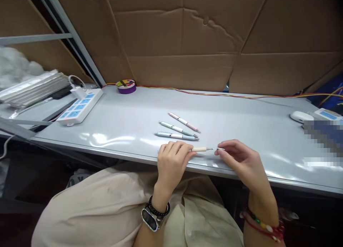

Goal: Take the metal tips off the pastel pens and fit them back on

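My left hand (173, 159) is closed around a cream pen (199, 149) near the table's front edge. The pen's bare metal end points right, toward my right hand (241, 159). Between thumb and forefinger my right hand pinches a small silver pen tip (220, 148), a short gap away from the pen. Just beyond my left hand lie three pens side by side: a pink and white pen (184, 122), a pale green pen (177, 128) and a light blue pen (175, 135). The cream pen's rear part is hidden by my left hand.
A white power strip (80, 107) lies at the left of the grey table (235, 122). A purple round tin (126, 86) stands at the back, near thin wires (187, 92) along the cardboard wall (171, 32). A white mouse (301, 116) is at the right.
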`<action>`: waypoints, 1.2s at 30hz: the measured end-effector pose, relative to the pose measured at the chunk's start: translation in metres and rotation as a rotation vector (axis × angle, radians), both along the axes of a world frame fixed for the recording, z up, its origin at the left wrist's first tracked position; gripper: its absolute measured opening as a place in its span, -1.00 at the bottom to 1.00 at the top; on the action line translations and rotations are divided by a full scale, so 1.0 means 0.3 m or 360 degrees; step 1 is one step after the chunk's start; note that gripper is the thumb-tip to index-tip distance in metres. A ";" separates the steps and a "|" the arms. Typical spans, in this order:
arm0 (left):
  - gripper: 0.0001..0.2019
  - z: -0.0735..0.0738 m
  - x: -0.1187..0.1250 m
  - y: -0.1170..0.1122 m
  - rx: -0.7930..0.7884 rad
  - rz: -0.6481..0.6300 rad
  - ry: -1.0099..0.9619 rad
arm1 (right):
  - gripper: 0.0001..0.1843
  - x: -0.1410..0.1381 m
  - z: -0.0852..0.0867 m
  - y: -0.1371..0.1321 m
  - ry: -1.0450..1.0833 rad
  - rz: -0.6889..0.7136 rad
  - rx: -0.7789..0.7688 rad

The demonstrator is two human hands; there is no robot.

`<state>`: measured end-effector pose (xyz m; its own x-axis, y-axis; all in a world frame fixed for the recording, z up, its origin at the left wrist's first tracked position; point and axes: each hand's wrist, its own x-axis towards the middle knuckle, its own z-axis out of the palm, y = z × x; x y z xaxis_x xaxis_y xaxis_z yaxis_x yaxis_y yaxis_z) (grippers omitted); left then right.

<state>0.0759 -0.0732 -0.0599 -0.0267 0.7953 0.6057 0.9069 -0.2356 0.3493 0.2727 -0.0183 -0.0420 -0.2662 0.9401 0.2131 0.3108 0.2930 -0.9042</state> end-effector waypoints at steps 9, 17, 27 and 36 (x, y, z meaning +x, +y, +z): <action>-0.87 0.000 0.002 -0.004 0.0067 0.0019 -0.0033 | -0.82 -0.019 0.003 0.002 -0.0218 0.0135 0.0080; -0.92 -0.010 0.000 -0.004 0.0184 -0.0038 -0.0031 | -0.87 -0.030 0.011 -0.012 -0.0205 0.0209 0.0164; -0.89 -0.010 0.000 0.000 0.0194 -0.0069 0.0009 | -0.87 -0.034 -0.007 -0.005 -0.0339 0.0195 0.0290; -0.90 -0.004 -0.002 -0.005 0.0054 -0.0093 -0.0015 | -0.83 -0.039 -0.005 -0.002 -0.0584 0.0304 0.0414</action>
<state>0.0752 -0.0748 -0.0609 0.0135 0.7746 0.6323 0.8881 -0.2999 0.3484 0.2611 -0.0189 -0.0434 -0.5303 0.7951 0.2942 0.5139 0.5775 -0.6343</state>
